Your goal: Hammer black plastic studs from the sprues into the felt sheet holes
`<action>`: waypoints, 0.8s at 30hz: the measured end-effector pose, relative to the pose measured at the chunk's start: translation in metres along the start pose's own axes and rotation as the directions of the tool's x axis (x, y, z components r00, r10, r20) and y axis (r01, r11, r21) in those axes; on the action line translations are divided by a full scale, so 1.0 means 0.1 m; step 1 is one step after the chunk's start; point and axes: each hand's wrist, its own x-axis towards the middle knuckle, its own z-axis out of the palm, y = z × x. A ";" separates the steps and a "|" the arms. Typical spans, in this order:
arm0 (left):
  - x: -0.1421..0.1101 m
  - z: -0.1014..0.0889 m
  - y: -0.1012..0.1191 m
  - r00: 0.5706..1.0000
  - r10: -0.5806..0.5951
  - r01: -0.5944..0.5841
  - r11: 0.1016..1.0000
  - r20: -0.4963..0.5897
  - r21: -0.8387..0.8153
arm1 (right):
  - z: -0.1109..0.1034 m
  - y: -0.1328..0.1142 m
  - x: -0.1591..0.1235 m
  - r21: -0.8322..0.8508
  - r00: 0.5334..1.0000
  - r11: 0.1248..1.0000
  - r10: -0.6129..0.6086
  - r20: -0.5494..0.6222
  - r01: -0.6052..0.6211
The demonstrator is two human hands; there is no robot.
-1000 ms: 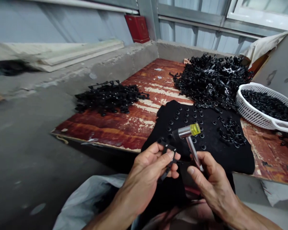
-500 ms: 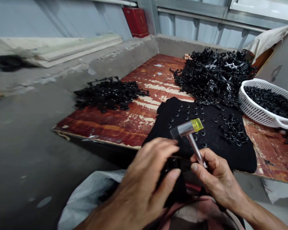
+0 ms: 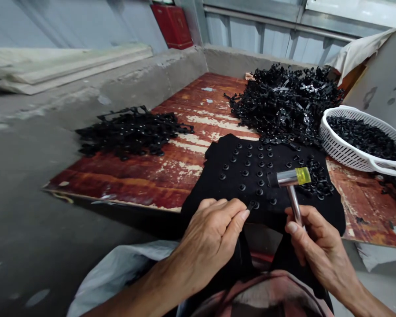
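Observation:
My right hand (image 3: 312, 237) grips the metal handle of a small mallet (image 3: 287, 178) with a yellow face at one end, its head raised over a black cloth (image 3: 214, 196). Between thumb and fingertips, my left hand (image 3: 218, 226) pinches a small black strip-like part (image 3: 251, 205). The strip's round end is at a black round button piece (image 3: 256, 205) near the cloth's front edge; I cannot tell whether they are joined. More button pieces (image 3: 259, 174) stand in rough rows on the cloth. A loose heap of them (image 3: 317, 178) lies behind the mallet.
On the worn red-brown board (image 3: 125, 185), a pile of black linked parts (image 3: 132, 132) lies at left and a larger heap (image 3: 284, 103) at the back. A white basket (image 3: 346, 154) at right holds small black pieces. A pale bag (image 3: 99, 273) sits low at left.
My left hand has closed to a pinch and now holds the black strip over a button near the front of the cloth. The mallet has shifted right. The whole view has moved slightly.

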 end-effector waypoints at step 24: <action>0.07 0.06 0.05 0.998 0.053 -0.048 0.993 -0.037 0.112 | -0.02 0.12 -0.12 0.002 0.996 0.997 0.078 0.046 -0.079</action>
